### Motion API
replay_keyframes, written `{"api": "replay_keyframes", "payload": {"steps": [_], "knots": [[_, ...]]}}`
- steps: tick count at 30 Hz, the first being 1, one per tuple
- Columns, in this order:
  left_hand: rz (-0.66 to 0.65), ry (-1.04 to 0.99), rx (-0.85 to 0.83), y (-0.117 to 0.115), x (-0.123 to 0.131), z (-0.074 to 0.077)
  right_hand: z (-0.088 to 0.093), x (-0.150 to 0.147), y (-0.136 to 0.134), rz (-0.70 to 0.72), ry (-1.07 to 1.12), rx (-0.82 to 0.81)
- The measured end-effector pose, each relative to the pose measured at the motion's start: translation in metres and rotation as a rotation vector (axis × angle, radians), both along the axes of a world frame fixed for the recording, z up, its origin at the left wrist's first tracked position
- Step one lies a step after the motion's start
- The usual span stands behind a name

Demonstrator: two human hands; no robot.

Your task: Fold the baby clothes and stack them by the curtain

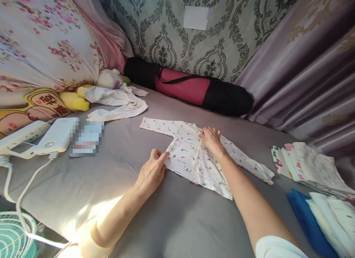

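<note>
A small white baby shirt [184,154] with a scattered print and a buttoned front lies spread on the grey sheet, its sleeves stretched out to both sides. My left hand [153,165] pinches the shirt's left side edge, thumb and fingers closed on the cloth. Up at the neckline, my right hand [211,139] has its fingers curled around the top of the front opening. The forearm on that side crosses over the shirt's right part and hides some of it.
Folded clothes [313,165] and a blue-and-white stack [313,221] lie at right. Crumpled white pants [119,101], a power bank [58,134], a power strip [24,136] and a blurred phone-like thing [87,138] lie left. A black-and-red long bag [183,86] lines the wall.
</note>
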State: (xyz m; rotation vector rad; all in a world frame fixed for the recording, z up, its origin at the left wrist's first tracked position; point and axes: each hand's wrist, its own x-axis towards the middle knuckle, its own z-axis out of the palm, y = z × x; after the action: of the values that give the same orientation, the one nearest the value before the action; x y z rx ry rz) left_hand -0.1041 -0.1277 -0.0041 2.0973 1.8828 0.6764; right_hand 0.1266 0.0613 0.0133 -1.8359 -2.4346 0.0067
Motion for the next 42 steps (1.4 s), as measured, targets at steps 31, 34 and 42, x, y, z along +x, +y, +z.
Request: {"api": "replay_keyframes", "payload": {"steps": [31,34,42], "knots": [[-0.516,0.083,-0.002,0.017,0.060,0.024,0.008,0.037,-0.147,0.164,0.792,-0.446],[-0.476,0.126,-0.018,0.019,0.065,0.022,0.008,0.039,-0.145,-0.006,1.073,-0.522],[-0.432,0.059,0.004,0.017,0.069,0.018,0.018,0.043,-0.143,-0.278,1.523,-0.578]]}}
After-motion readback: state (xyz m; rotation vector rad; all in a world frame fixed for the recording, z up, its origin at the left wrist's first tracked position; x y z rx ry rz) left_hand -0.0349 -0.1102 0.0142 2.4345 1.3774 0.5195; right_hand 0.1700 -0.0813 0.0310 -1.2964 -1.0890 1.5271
